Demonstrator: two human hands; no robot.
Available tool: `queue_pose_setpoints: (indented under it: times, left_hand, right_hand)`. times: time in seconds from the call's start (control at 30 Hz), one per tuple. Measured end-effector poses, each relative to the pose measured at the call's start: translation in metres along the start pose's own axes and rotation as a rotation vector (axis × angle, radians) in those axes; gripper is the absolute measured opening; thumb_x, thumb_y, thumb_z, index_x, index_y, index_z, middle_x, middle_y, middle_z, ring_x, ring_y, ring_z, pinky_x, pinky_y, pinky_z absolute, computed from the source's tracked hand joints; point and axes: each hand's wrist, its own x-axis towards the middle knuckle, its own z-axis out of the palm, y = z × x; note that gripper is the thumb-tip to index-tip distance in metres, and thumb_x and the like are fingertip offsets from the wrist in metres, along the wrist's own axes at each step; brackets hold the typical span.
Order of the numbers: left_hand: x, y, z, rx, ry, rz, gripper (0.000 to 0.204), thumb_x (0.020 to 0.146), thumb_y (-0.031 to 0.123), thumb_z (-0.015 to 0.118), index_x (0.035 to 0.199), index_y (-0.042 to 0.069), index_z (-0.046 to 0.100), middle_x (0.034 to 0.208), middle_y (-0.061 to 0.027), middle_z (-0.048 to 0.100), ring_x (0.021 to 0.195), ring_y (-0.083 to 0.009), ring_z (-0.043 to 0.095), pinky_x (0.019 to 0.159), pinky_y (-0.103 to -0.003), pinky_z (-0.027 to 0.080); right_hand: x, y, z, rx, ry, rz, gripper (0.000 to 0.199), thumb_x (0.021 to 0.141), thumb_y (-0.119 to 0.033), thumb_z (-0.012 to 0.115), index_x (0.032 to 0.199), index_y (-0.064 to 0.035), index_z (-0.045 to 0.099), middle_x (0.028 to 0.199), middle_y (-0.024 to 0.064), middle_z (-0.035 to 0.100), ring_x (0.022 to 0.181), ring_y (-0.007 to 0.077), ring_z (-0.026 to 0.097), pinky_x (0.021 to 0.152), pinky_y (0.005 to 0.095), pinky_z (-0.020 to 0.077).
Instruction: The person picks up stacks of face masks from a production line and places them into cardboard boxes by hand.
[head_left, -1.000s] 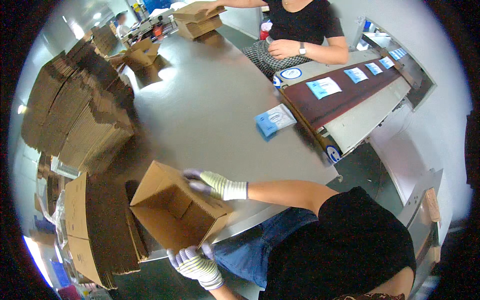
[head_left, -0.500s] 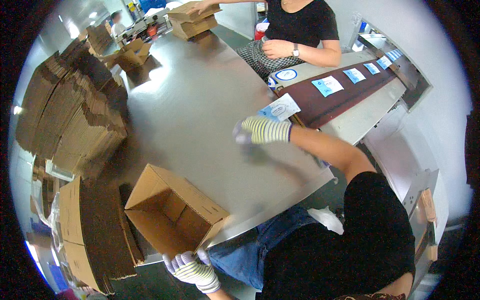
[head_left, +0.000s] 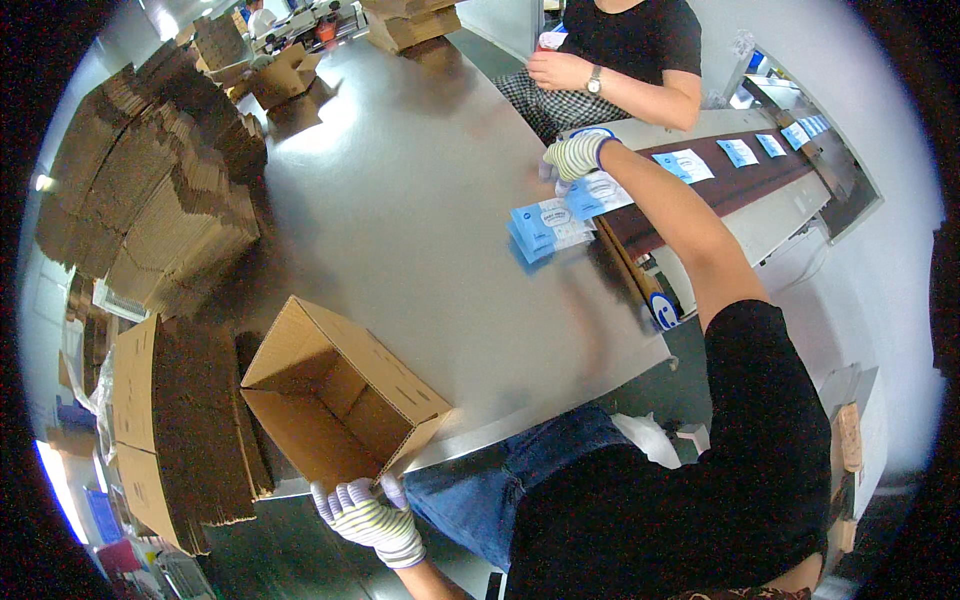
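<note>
My left hand (head_left: 372, 522), in a striped knit glove, has its fingers hooked over the near edge of an open cardboard box (head_left: 340, 395). The box lies tilted at the table's front edge with its mouth toward me; its visible inside is bare. My right hand (head_left: 576, 160), gloved alike, reaches to the belt's near end. Its fingers are apart, just by a blue-and-white packet (head_left: 600, 196) at the belt's end; whether they touch it is unclear. Overlapping blue-and-white packets (head_left: 548, 228) lie below it at the table's right edge.
The metal table (head_left: 400, 220) stretches away from me. A dark red conveyor belt (head_left: 735, 190) carries several more packets. Stacks of flat cardboard (head_left: 150, 190) crowd the left side. Across the belt sits a person in black (head_left: 640, 45). More folded cardboard (head_left: 410, 28) lies at the far end.
My right hand has moved up and away, from above the table to the belt's end. Packets now lie on the table's right edge. My left hand stays at the box.
</note>
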Motion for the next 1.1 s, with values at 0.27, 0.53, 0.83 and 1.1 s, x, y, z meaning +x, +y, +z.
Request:
queue_pose_setpoints:
  times: [0.27,0.53,0.83,1.1]
  left_hand:
    - [0.002,0.002,-0.001,0.002,0.014,-0.035,0.036,0.087,0.039,0.058,0.07,0.011,0.043,0.056,-0.0044,0.042,0.058,-0.0261,0.047,0.096,-0.051,0.04]
    - [0.0,0.004,-0.002,-0.008,-0.019,-0.045,0.035,0.087,0.042,0.056,0.073,0.012,0.045,0.061,-0.0065,0.042,0.06,-0.0281,0.048,0.095,-0.051,0.042]
    - [-0.015,0.027,-0.01,-0.041,-0.064,0.029,0.033,0.08,0.043,0.064,0.075,0.013,0.05,0.063,-0.006,0.045,0.061,-0.0254,0.05,0.098,-0.053,0.039]
    - [-0.024,0.051,-0.014,-0.021,-0.154,0.132,0.025,0.079,0.034,0.064,0.077,0.013,0.051,0.065,-0.0042,0.045,0.064,-0.0229,0.051,0.093,-0.048,0.041]
  right_hand:
    - [0.069,0.0,0.047,-0.083,-0.322,-0.073,0.067,0.069,-0.042,0.077,0.12,-0.0018,0.059,0.111,0.0139,0.066,0.102,0.0274,0.062,0.087,0.0377,0.0479]
    - [-0.038,-0.105,0.12,-0.299,0.541,-0.29,0.062,0.06,-0.053,0.075,0.091,-0.0003,0.065,0.083,0.0199,0.065,0.081,0.0331,0.065,0.072,0.0434,0.051]
    - [-0.076,-0.183,0.097,0.149,0.456,-0.295,0.08,0.067,-0.035,0.077,0.132,-0.0032,0.042,0.101,0.0172,0.064,0.093,0.0336,0.062,0.085,0.0419,0.0487]
    - [-0.107,-0.32,0.009,0.238,0.767,-1.139,0.047,0.075,-0.027,0.068,0.113,-0.0039,0.052,0.103,0.0144,0.061,0.094,0.0302,0.06,0.08,0.0403,0.0489]
